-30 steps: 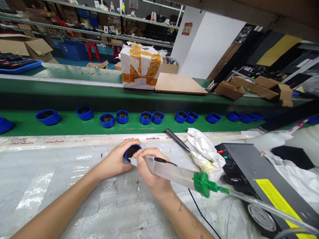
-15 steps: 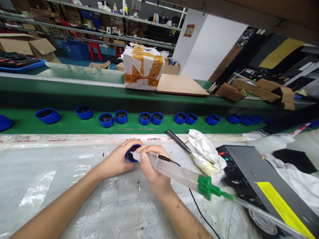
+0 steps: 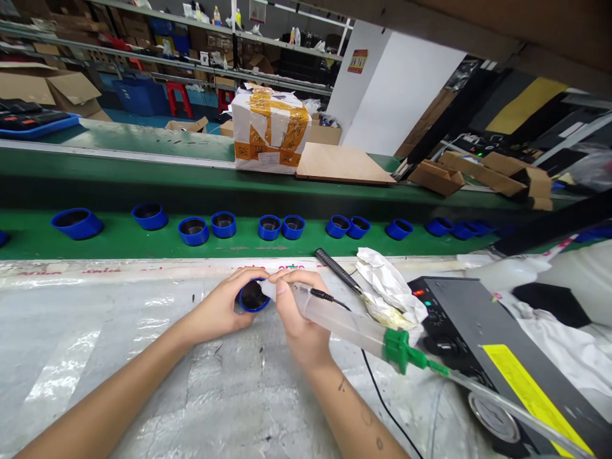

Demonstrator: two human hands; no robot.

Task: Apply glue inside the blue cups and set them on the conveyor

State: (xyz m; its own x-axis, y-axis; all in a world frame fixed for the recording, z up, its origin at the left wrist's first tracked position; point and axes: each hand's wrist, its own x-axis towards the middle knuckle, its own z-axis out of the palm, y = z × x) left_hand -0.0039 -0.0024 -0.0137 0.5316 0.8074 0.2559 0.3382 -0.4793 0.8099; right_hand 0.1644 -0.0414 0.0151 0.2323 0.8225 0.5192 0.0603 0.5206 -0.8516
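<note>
My left hand (image 3: 220, 309) is wrapped round a blue cap (image 3: 252, 297) with a black inside, holding it on the plastic-covered table (image 3: 143, 357). My right hand (image 3: 297, 315) grips a clear dispensing syringe (image 3: 344, 322) with a green end fitting (image 3: 400, 350). The syringe tip rests at the cap's rim. A thin black cable (image 3: 377, 395) and a clear hose (image 3: 502, 398) run from the syringe toward the right.
A row of several blue caps (image 3: 224, 224) stands on the green conveyor belt (image 3: 119, 242) behind the table. A grey dispenser box (image 3: 488, 344) sits right, with a crumpled white rag (image 3: 389, 287) and a black tool (image 3: 337, 269) beside it. A taped carton (image 3: 268, 129) sits beyond.
The syringe tip has shifted slightly round the cap's rim, and my right fingers have moved up over it. The caps on the belt have drifted left.
</note>
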